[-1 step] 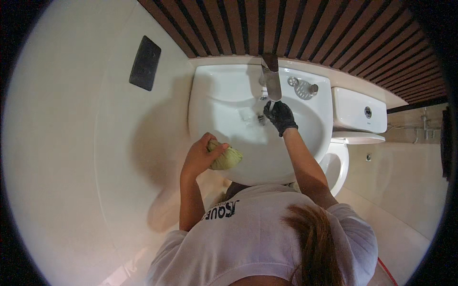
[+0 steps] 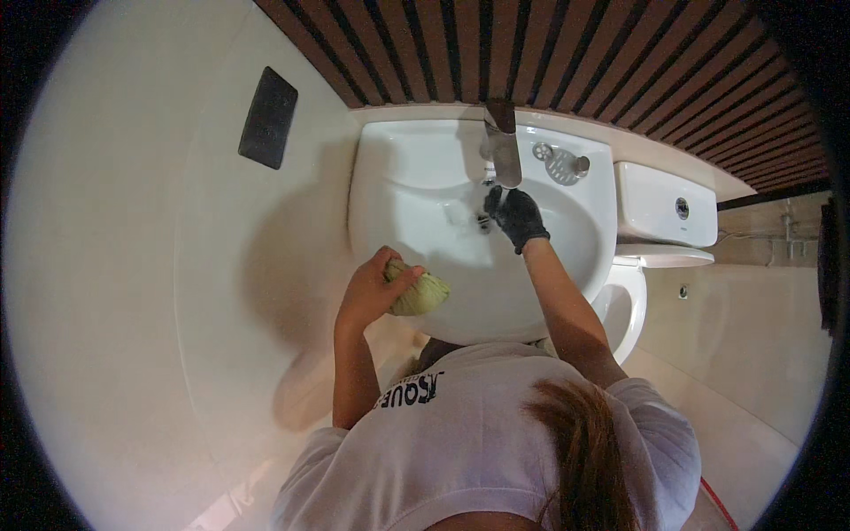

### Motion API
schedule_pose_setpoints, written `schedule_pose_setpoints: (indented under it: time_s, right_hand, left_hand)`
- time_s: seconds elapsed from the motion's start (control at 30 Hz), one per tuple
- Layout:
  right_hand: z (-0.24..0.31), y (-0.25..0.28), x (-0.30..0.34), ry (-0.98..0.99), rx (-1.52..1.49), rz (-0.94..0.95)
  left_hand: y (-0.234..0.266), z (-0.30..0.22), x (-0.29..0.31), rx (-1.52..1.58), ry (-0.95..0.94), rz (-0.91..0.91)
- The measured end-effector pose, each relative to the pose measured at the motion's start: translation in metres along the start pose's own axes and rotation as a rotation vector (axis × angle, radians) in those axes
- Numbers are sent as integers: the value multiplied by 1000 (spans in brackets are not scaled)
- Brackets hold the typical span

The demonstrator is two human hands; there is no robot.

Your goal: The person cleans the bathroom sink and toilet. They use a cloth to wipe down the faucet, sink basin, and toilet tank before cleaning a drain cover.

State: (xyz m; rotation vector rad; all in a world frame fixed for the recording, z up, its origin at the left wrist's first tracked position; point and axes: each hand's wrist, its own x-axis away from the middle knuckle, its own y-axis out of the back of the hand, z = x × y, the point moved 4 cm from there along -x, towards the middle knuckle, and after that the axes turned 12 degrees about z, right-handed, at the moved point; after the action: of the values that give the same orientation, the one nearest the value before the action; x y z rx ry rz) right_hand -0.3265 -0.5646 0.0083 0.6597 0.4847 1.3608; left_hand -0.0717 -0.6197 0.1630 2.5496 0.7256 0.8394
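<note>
Over the near left rim of the white washbasin (image 2: pixel 478 320), my bare left hand (image 2: pixel 374 288) is closed around a bunched pale green cloth (image 2: pixel 421 294). My right hand (image 2: pixel 517 218), in a black glove, is just below the end of the metal tap (image 2: pixel 504 161). Water from the spout runs onto its fingers, which are loosely curved and partly apart; I see no object in them. The dark drain (image 2: pixel 483 223) shows beside the gloved fingers, and some water gleams in the bowl to its left.
A toilet with a white cistern (image 2: pixel 666 203) and raised lid stands close to the basin's right side. A small metal fitting (image 2: pixel 582 165) sits on the basin's back right corner. Dark slatted panelling (image 2: pixel 567 53) rises behind; a black rectangular plate (image 2: pixel 269 118) is on the left wall.
My gloved right hand has shifted slightly to the left under the spout, its fingers turned a little. My left hand and the cloth stay where they were.
</note>
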Motion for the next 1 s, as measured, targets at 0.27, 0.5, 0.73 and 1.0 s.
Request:
schedule_pose_setpoints:
  time_s: [0.27,0.5,0.73,1.0]
  right_hand:
    - [-8,-58,37,-492,-620,665]
    - [-23,-11,7,-176,-73,60]
    - [-12,-21,-26,-60,-616,251]
    - [-25,-19,-31,116,-725,290]
  left_hand:
    - [3,-3,-5,-33,-31,13]
    - [0,6,-2,-70,32,57]
    - [-2,-1,-7,-75,3,80]
    - [0,-5,-9,-72,-1,67]
